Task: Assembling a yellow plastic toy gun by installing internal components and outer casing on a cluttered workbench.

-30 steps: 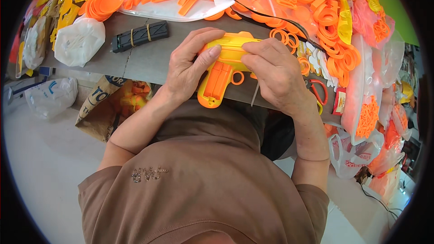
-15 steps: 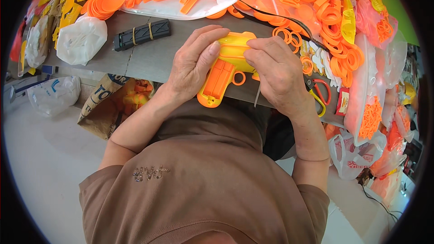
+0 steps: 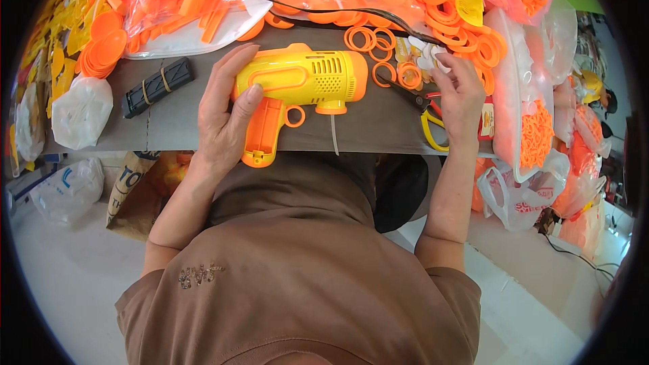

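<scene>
A yellow and orange toy gun lies on its side near the table's front edge, its orange grip hanging toward me. Closed around its rear end is my left hand, thumb on the near side and fingers over the top. A thin whitish tube or strip hangs below the yellow part under the barrel. Farther right, my right hand is at a small pile of flat white pieces, with thumb and fingertips pinching at one of them. Its other fingers are bent.
Orange rings lie beyond the gun. Scissors with yellow and red handles rest beside my right wrist. A black banded bundle and a white plastic bag are at the left. Orange parts fill the back; a clear bag stands right.
My right hand has let go of the toy gun and moved right to the white pieces. The left hand keeps hold of the gun, whose barrel is now uncovered.
</scene>
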`<action>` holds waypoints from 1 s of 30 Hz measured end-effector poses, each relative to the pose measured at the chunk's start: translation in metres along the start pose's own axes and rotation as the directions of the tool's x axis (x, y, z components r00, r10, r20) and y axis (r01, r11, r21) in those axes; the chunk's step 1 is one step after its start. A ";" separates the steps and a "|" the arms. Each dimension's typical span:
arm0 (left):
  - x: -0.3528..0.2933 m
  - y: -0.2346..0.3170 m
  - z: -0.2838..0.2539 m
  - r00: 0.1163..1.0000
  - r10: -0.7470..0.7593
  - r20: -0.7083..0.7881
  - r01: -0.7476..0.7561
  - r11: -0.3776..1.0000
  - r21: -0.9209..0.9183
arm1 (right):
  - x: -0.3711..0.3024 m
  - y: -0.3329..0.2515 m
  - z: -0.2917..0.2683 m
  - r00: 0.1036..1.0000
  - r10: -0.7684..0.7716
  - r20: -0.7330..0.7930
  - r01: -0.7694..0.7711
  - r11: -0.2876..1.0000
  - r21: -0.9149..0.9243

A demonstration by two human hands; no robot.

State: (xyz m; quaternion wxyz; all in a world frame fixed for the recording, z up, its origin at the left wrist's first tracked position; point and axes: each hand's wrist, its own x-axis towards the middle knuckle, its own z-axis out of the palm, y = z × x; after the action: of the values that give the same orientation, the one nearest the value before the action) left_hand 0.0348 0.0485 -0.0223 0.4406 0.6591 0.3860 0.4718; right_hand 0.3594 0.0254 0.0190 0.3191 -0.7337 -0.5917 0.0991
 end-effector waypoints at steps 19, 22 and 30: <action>0.014 0.064 -0.003 0.949 0.313 -0.043 -0.302 0.940 0.159 | 0.006 -0.035 -0.001 0.974 -0.099 0.204 -0.165 0.307 0.937; 0.016 0.073 0.012 0.992 0.054 0.111 -0.046 0.996 -0.074 | -0.002 -0.068 0.021 0.907 -0.324 0.271 -0.267 0.058 0.962; 0.027 0.080 0.018 0.863 -0.332 0.380 0.493 0.717 -0.493 | -0.025 -0.097 0.062 0.886 -0.381 0.264 -0.338 -0.142 0.931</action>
State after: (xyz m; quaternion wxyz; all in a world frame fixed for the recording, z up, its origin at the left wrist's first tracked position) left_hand 0.0669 0.0444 0.0581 0.7601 0.4478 0.3013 0.3620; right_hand 0.2416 0.0330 0.0221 0.6098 -0.1727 -0.3753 0.6763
